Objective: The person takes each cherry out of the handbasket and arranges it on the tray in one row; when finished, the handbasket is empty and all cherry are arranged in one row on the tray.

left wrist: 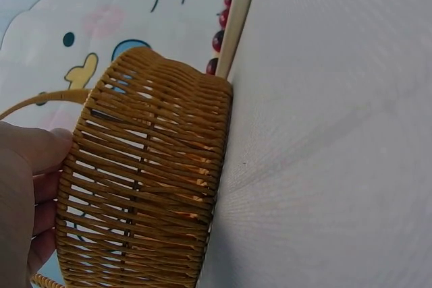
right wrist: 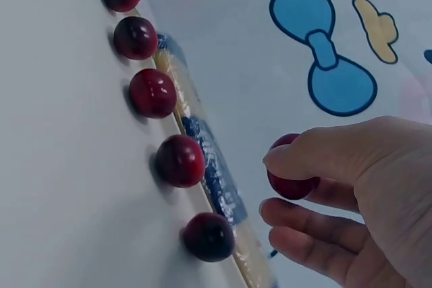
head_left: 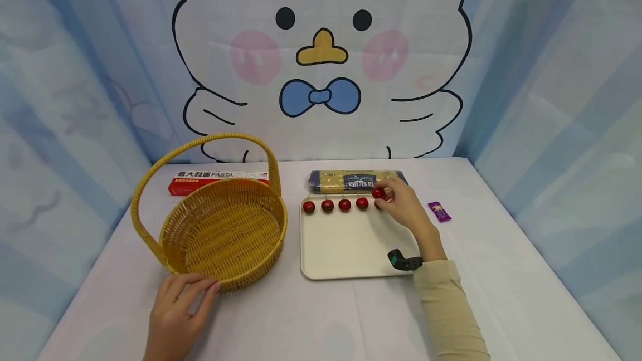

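Observation:
My right hand (head_left: 405, 205) pinches a dark red cherry (right wrist: 294, 188) between thumb and fingers, raised over the far right part of a cream tray (head_left: 346, 249). Along the tray's far edge runs a row of several more cherries (head_left: 344, 205); the rightmost is partly hidden by that hand in the head view. To the left stands a round yellow-brown wicker basket (head_left: 253, 277) with a tall arched handle, nothing inside. At its near rim, my left hand (head_left: 175, 313) grips the edge, the thumb against the weave in the left wrist view.
Behind the tray lies a clear and blue pack of pasta (head_left: 346, 181). A red and white pasta box (head_left: 188, 185) sits behind the basket. Right of the tray is a small purple packet (head_left: 439, 211). Printed curtains enclose the white table.

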### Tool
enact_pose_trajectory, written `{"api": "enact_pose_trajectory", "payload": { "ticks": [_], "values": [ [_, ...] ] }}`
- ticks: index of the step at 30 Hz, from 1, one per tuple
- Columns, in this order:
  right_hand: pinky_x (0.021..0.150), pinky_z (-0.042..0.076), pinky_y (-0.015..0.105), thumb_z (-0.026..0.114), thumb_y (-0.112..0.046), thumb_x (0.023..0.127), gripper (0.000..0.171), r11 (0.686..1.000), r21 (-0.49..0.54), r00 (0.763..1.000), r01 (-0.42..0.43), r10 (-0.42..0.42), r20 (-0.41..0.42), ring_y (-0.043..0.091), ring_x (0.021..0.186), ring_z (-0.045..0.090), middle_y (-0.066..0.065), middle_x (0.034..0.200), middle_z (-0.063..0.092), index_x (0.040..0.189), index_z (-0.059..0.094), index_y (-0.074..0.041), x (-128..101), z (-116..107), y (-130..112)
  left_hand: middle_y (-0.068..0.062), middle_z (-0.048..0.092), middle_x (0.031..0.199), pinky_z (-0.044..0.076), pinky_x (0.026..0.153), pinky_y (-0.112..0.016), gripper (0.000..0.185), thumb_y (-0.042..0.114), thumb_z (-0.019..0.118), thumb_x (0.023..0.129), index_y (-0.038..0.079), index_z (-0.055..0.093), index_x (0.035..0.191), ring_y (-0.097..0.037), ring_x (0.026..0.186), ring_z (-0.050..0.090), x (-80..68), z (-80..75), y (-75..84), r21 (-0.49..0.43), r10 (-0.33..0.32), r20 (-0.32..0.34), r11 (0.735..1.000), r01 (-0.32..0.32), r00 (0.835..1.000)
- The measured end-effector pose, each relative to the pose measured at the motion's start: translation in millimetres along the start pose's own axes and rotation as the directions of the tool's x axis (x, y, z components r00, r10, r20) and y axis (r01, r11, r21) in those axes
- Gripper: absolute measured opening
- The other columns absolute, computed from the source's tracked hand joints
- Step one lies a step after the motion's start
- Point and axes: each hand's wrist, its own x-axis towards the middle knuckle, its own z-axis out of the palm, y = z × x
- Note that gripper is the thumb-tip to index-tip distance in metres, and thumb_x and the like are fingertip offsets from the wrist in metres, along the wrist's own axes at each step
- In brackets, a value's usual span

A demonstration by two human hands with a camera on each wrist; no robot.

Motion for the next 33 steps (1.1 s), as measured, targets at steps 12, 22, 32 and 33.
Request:
{"api": "enact_pose_trajectory", "payload": {
  "ticks": [12,22,32,33],
  "values": [
    [0.094,0.054,0.048,0.067,-0.009,0.095,0.041,0.979,-0.038,0.980,-0.198,0.199,0.024,0.037,0.109,0.062,0.024,0.128,0.055,0.132,0.058,0.003,-2.5,-8.2,30.4,-0.008,0.066,0.081,0.038,0.076,-0.030,0.050,0.043,0.057,0.102,0.002,0.077,0.080,-0.025,0.080,0.052,-2.5,0.6,-1.1,0.016,0.002,-0.007,1.000,-0.002,1.000],
    [0.097,0.051,0.049,0.066,-0.016,0.096,0.041,0.962,-0.098,0.961,-0.253,0.262,0.091,0.034,0.112,0.060,0.022,0.132,0.059,0.133,0.058,0.000,-4.0,-3.6,44.3,-0.008,0.066,0.081,0.038,0.077,-0.030,0.052,0.045,0.056,0.102,0.002,0.077,0.081,-0.024,0.080,0.052,-1.9,-0.5,-0.5,0.033,-0.005,0.005,0.999,0.005,1.000],
    [0.096,0.052,0.049,0.063,-0.016,0.098,0.038,0.955,-0.168,0.963,-0.245,0.259,0.069,0.035,0.110,0.060,0.026,0.130,0.059,0.131,0.059,0.003,-5.2,-0.2,45.7,-0.008,0.066,0.080,0.039,0.075,-0.030,0.051,0.044,0.056,0.102,0.002,0.077,0.080,-0.024,0.079,0.052,-1.6,0.3,-0.8,0.027,0.008,-0.005,1.000,-0.008,1.000],
    [0.096,0.052,0.049,0.063,-0.016,0.098,0.038,0.955,-0.172,0.964,-0.244,0.258,0.064,0.035,0.109,0.060,0.026,0.130,0.059,0.131,0.059,0.004,-5.0,-0.2,45.6,-0.008,0.066,0.080,0.039,0.075,-0.030,0.051,0.044,0.056,0.102,0.002,0.077,0.080,-0.024,0.079,0.052,-1.4,0.2,-0.6,0.028,0.006,-0.005,1.000,-0.006,1.000]
  ]
}}
